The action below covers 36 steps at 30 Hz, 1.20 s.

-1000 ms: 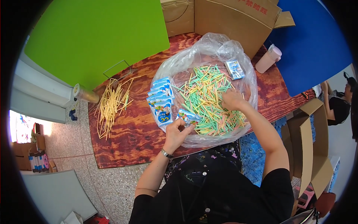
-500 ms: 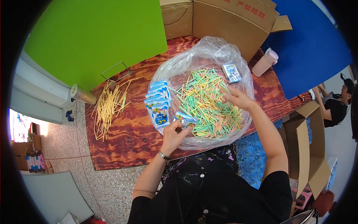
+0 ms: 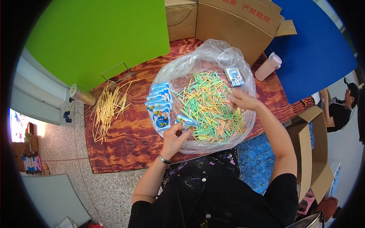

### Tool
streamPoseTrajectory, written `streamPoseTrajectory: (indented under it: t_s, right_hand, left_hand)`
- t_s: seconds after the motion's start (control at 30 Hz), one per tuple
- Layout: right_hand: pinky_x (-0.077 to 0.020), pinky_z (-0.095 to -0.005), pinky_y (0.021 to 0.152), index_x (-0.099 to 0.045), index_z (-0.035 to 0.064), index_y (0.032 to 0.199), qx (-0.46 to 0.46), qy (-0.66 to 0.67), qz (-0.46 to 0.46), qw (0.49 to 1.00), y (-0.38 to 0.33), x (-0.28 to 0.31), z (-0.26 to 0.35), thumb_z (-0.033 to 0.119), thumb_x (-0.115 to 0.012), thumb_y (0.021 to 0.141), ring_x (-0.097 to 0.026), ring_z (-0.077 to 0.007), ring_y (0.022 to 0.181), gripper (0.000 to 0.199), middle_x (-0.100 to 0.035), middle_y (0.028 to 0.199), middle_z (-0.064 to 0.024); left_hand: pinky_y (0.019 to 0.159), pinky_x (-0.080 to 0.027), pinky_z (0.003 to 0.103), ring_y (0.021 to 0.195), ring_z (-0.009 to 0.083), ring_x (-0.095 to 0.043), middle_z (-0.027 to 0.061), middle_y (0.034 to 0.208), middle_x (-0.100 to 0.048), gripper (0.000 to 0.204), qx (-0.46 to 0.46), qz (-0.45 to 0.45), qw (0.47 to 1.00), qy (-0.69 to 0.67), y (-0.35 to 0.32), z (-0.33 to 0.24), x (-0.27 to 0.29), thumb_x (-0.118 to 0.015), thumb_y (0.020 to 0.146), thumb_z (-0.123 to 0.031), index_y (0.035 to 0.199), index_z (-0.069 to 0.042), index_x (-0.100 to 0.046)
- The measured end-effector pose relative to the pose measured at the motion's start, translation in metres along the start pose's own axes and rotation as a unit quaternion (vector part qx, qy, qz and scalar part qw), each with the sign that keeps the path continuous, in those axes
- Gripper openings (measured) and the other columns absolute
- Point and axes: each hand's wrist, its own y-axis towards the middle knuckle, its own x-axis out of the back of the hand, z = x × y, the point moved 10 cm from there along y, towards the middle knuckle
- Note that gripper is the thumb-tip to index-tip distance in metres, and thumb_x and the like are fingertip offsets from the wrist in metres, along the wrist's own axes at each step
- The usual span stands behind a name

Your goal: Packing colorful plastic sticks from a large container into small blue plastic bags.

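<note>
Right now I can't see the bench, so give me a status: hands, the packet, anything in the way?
Left hand pinching a small blue packet. Right hand on the pile of coloured sticks in the clear bag. Packet row alongside; nothing blocking.

You have loose yellow sticks [image 3: 106, 110] on the wooden table [image 3: 125, 140], a pink cup [image 3: 267, 67], and cardboard boxes [image 3: 228, 19] behind.
</note>
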Motion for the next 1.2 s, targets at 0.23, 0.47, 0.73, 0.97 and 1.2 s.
streamPoseTrajectory:
  t_s: [0.23,0.47,0.73,0.97,1.2]
  right_hand:
    - [-0.052,-0.0445,0.079,-0.058,0.0014,0.109,-0.109,-0.59,0.11,0.793,0.011,0.017,-0.003,0.02,-0.052,0.092,-0.067,-0.0339,0.095,0.026,-0.068,0.101,-0.0189]
    - [-0.0559,-0.046,0.066,-0.071,0.0073,0.107,-0.266,-0.634,0.015,0.726,0.043,0.015,-0.066,0.023,-0.059,0.086,-0.068,-0.0258,0.096,0.029,-0.07,0.104,-0.0084]
    - [-0.056,-0.0428,0.064,-0.073,0.0082,0.094,-0.287,-0.669,-0.002,0.686,0.039,0.022,-0.075,0.02,-0.057,0.087,-0.069,-0.0248,0.091,0.021,-0.07,0.099,-0.0065]
    - [-0.0546,-0.045,0.072,-0.06,0.0046,0.108,-0.143,-0.566,-0.101,0.805,0.031,0.042,-0.077,0.019,-0.057,0.086,-0.068,-0.0348,0.086,0.026,-0.069,0.092,-0.0173]
    - [-0.0496,-0.0496,0.065,-0.05,0.0034,0.109,0.035,-0.467,0.067,0.881,-0.006,-0.024,0.108,0.015,-0.059,0.09,-0.064,-0.0423,0.078,0.025,-0.065,0.085,-0.0237]
  left_hand:
    - [0.05,-0.038,0.028,0.054,0.0121,-0.044,0.0047,0.061,-0.049,0.028,-0.055,-0.014,0.998,0.013,-0.001,-0.009,-0.001,-0.075,0.079,-0.019,0.074,-0.001,-0.054]
    - [0.051,-0.04,0.03,0.056,0.0145,-0.048,0.007,0.063,-0.052,0.026,-0.09,-0.025,0.995,0.019,-0.002,-0.016,-0.002,-0.075,0.079,-0.017,0.078,0.001,-0.057]
    - [0.057,-0.044,0.025,0.064,0.0089,-0.056,0.0045,0.071,-0.062,0.017,-0.058,-0.056,0.995,0.055,0.003,-0.016,0.012,-0.075,0.078,-0.011,0.083,0.0,-0.063]
    - [0.059,-0.048,0.028,0.065,0.0153,-0.06,0.008,0.076,-0.064,0.021,-0.118,-0.08,0.986,0.09,0.006,-0.035,0.014,-0.078,0.075,-0.01,0.087,0.0,-0.064]
    - [0.053,-0.048,0.03,0.061,0.0207,-0.061,0.0103,0.076,-0.061,0.028,-0.206,-0.106,0.962,0.145,0.009,-0.063,0.01,-0.08,0.071,-0.008,0.089,0.0,-0.06]
